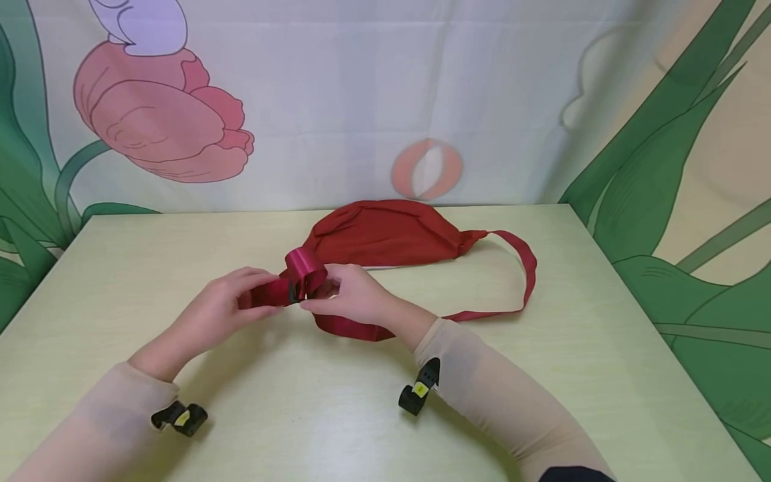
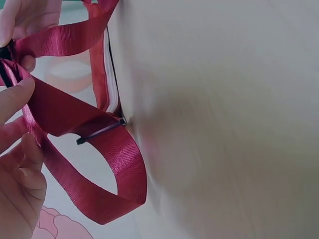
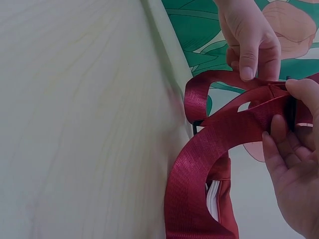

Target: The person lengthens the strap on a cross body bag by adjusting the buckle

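Note:
A red waist bag (image 1: 385,234) lies on the table, its dark red strap (image 1: 529,268) looping out to the right and round the front. At the bag's left, my left hand (image 1: 219,311) pinches a doubled stretch of webbing between thumb and fingers. Close beside it, my right hand (image 1: 358,294) grips the strap by a black buckle (image 1: 293,292). A loop of webbing (image 1: 306,268) stands up between the hands. In the left wrist view, a thin black slider (image 2: 102,131) sits across a hanging strap loop. Fingers partly cover the buckle.
The pale table (image 1: 313,422) runs back to a printed curtain (image 1: 337,100) with flowers and leaves. Each forearm carries a small black wrist camera, the left one (image 1: 181,418) and the right one (image 1: 420,388). A white zipper (image 3: 213,199) shows on the bag.

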Demonstrator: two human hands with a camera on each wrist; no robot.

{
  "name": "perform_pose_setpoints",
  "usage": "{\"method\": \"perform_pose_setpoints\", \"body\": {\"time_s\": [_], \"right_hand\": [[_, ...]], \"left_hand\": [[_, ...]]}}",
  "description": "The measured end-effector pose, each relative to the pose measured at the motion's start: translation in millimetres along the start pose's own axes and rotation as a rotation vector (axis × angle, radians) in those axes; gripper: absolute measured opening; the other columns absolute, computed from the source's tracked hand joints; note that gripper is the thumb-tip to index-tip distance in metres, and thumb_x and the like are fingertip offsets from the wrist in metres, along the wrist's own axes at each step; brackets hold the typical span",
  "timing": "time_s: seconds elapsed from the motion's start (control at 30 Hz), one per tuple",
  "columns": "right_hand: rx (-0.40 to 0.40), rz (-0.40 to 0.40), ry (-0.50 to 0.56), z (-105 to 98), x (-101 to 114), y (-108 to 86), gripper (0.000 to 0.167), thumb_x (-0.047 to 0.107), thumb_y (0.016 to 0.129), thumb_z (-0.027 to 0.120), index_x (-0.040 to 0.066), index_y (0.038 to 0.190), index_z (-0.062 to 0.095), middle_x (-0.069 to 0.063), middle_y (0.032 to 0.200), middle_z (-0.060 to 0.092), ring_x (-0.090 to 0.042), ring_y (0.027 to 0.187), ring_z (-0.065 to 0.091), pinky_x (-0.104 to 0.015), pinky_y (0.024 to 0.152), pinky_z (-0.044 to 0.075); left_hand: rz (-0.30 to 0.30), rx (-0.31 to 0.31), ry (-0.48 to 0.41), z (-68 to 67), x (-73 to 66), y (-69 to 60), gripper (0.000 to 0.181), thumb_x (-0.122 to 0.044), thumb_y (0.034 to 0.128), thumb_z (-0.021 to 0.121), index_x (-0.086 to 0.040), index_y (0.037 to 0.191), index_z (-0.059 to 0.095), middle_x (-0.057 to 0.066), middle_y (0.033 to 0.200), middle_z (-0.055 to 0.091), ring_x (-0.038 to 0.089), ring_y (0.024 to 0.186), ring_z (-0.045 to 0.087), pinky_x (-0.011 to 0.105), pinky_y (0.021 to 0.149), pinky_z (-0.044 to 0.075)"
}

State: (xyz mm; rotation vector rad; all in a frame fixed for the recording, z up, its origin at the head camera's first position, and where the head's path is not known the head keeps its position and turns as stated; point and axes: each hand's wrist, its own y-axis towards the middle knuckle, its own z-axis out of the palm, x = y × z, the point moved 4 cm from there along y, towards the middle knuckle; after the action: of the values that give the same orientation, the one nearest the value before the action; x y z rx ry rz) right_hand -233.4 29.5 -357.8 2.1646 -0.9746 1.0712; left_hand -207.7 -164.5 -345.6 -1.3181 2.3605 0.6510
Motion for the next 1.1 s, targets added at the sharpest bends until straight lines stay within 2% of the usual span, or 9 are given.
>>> {"method": "perform_pose_setpoints", "body": {"time_s": [0.2,0.4,0.53,0.73,1.1], "right_hand": [[0.007,-0.001,0.006,0,-1,0.0,0.026,0.023,0.080,0.074,0.008,0.098,0.063,0.004,0.080,0.064,-0.009,0.076,0.061,-0.022,0.073,0.049],[0.011,0.018,0.007,1,-1,-0.6,0.028,0.024,0.080,0.074,0.009,0.100,0.062,0.004,0.081,0.064,-0.009,0.077,0.060,-0.022,0.074,0.049],[0.014,0.025,0.008,1,0,-0.4,0.028,0.025,0.080,0.074,0.009,0.100,0.062,0.004,0.081,0.064,-0.009,0.077,0.060,-0.022,0.073,0.048],[0.009,0.020,0.013,0,1,0.0,0.027,0.024,0.080,0.074,0.009,0.099,0.062,0.004,0.080,0.064,-0.009,0.076,0.060,-0.022,0.073,0.049],[0.019,-0.001,0.039,1,1,0.3,0.029,0.023,0.081,0.073,0.009,0.105,0.063,0.004,0.084,0.064,-0.009,0.077,0.060,-0.022,0.074,0.049]], "left_hand": [[-0.002,-0.004,-0.008,2.5,2.9,-1.8,0.046,-0.010,0.0758,0.078,-0.005,0.119,0.061,0.007,0.104,0.061,0.017,0.074,0.051,0.025,0.060,0.047],[0.030,-0.019,-0.014,5.4,-5.5,1.4,0.048,-0.012,0.0760,0.078,-0.005,0.120,0.060,0.006,0.103,0.061,0.016,0.072,0.050,0.025,0.059,0.046],[0.019,-0.016,-0.018,5.4,-8.1,2.3,0.044,-0.015,0.0776,0.077,-0.007,0.118,0.062,0.004,0.101,0.061,0.016,0.071,0.050,0.025,0.058,0.045],[0.017,-0.019,-0.017,1.3,-4.6,0.4,0.040,-0.013,0.0774,0.077,-0.009,0.115,0.063,0.003,0.103,0.061,0.015,0.072,0.051,0.025,0.058,0.046],[-0.029,0.002,-0.020,-4.2,1.5,-3.3,0.043,-0.013,0.0772,0.077,-0.005,0.117,0.062,0.009,0.106,0.061,0.018,0.075,0.051,0.025,0.059,0.047]]}}
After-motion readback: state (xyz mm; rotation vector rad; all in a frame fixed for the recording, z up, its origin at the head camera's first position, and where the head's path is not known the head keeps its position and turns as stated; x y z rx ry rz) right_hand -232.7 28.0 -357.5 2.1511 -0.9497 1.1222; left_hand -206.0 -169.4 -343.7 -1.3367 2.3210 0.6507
